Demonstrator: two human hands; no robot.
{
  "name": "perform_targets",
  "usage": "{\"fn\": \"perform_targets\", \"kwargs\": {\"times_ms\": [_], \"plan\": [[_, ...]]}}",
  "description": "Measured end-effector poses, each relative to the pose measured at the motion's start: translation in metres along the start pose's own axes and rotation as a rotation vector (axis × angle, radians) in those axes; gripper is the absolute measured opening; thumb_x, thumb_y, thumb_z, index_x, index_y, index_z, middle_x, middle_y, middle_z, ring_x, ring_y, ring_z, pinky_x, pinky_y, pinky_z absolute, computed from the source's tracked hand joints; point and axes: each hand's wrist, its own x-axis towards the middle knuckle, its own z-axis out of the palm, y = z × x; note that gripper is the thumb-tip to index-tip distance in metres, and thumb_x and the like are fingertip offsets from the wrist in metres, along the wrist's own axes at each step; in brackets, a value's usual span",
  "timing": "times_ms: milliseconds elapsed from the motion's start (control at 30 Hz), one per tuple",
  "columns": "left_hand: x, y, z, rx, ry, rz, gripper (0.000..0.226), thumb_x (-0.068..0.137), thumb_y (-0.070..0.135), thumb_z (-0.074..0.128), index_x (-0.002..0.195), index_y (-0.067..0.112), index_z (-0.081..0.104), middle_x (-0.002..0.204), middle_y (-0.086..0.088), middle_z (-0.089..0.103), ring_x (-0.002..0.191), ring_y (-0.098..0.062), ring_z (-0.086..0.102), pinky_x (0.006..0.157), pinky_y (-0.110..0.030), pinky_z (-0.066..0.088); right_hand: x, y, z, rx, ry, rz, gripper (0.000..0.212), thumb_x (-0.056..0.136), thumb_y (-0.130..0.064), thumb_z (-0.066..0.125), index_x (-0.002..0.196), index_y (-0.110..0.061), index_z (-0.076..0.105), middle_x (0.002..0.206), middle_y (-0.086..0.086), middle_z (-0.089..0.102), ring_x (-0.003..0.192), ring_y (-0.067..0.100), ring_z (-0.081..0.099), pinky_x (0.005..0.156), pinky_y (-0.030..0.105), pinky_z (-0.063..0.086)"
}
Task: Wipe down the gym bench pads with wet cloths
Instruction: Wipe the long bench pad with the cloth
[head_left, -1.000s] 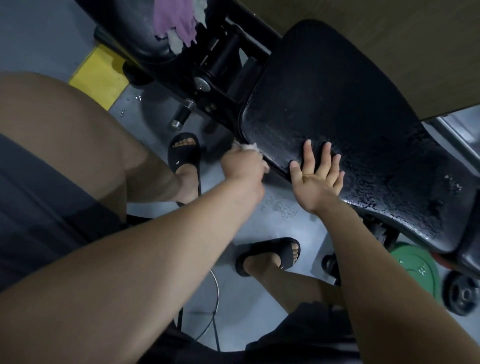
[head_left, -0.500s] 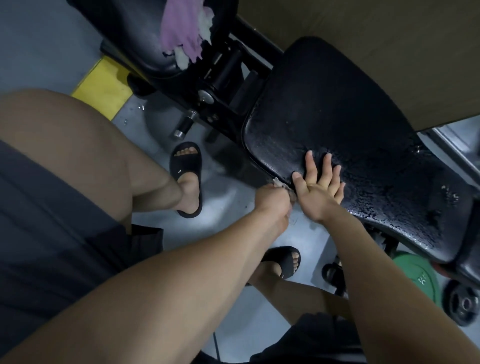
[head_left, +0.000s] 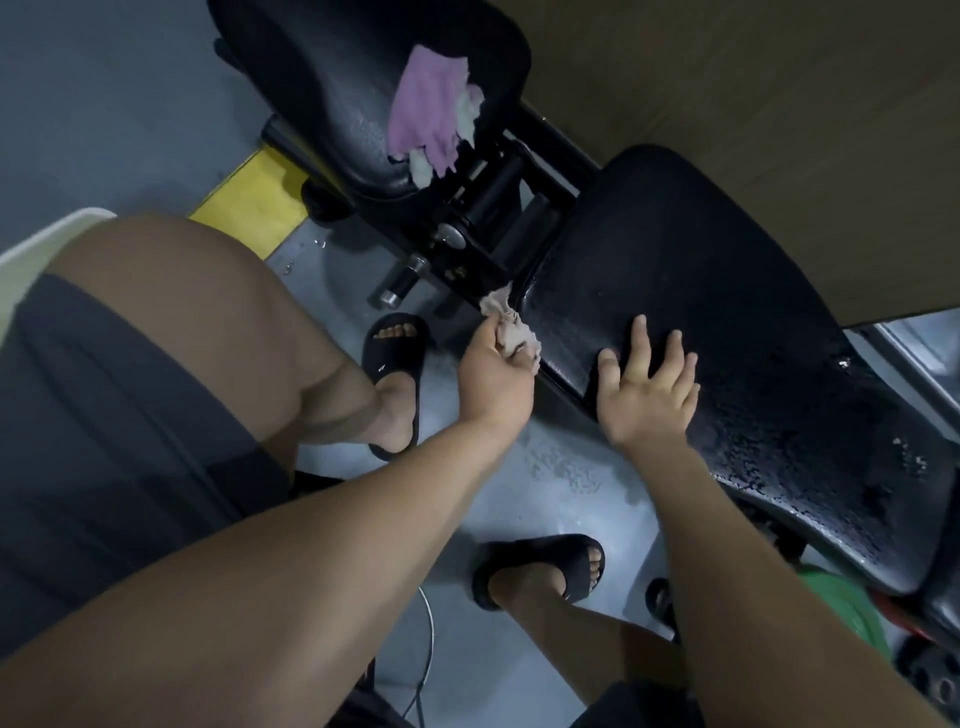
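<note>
The left hand (head_left: 496, 382) gripped a pale, crumpled cloth (head_left: 511, 325), with the fingers curled round it. The cloth was pressed against the near corner of the back pad (head_left: 727, 291), just where this pad met the black frame (head_left: 498, 197). The right hand (head_left: 649, 395) held nothing. It lay flat on the near edge of the same surface, fingers straight and a little spread, close beside the left hand but not touching it.

The back pad was black and shiny with wet – small drops stood over most of it, thicker toward the right end. The seat pad (head_left: 332, 78) was further away, beyond the frame, and two more cloths lay on it in one heap: a purple cloth (head_left: 426, 111) on top and a white cloth (head_left: 467, 111) partly under it (whether they were wet, I could not tell).

Below, the grey floor (head_left: 104, 104) had a patch of water drops (head_left: 566, 467) between the two arms and a yellow mark (head_left: 249, 202) near the seat pad. The person wore black sandals – one (head_left: 397, 343) near the left hand, the other (head_left: 540, 564) lower down. A green plate (head_left: 841, 608) showed under the right end of the back pad.
</note>
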Motion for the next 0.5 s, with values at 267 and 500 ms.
{"fn": "perform_targets", "kwargs": {"times_ms": [267, 500], "plan": [[0.004, 0.044, -0.014, 0.096, 0.057, 0.018, 0.023, 0.073, 0.027, 0.054, 0.091, 0.020, 0.068, 0.098, -0.007, 0.073, 0.087, -0.020, 0.072, 0.081, -0.039, 0.061, 0.002, 0.006, 0.021, -0.034, 0.153, -0.016, 0.062, 0.102, -0.062, 0.022, 0.159, -0.046, 0.005, 0.170, 0.003, -0.003, 0.156, 0.028, -0.009, 0.125, 0.053, -0.003], [0.007, 0.083, -0.029, 0.029, -0.085, -0.085, 0.019, 0.081, 0.000, 0.050, 0.068, 0.007, 0.062, 0.057, -0.001, 0.057, 0.043, -0.009, 0.050, 0.043, -0.018, 0.038, 0.001, 0.008, 0.022, -0.034, 0.168, -0.028, 0.062, 0.102, -0.062, 0.019, 0.159, -0.045, 0.003, 0.170, 0.003, -0.004, 0.156, 0.028, -0.010, 0.125, 0.053, -0.004]]}}
